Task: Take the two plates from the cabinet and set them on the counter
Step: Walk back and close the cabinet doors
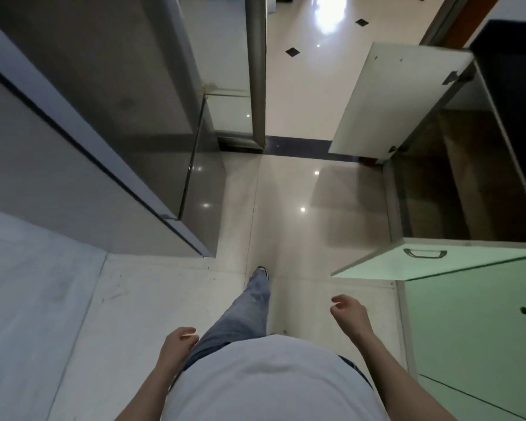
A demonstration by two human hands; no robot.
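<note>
A low cabinet (pixel 456 189) stands on the right with both pale green doors swung open, one door (pixel 398 98) farther off and one (pixel 431 262) nearer with a metal handle. Its inside is dark brown and I see no plates in it. The dark counter (pixel 516 86) runs above it at the right edge. My left hand (pixel 178 344) hangs by my hip with loosely curled fingers, holding nothing. My right hand (pixel 348 311) hangs in front of the nearer door, fingers loosely curled and empty.
A grey counter or cabinet block (pixel 73 147) fills the left side. Glossy tiled floor (pixel 286 208) runs between the two sides towards a doorway with a metal post (pixel 257 68). My leg in jeans (pixel 249 308) is stepping forward.
</note>
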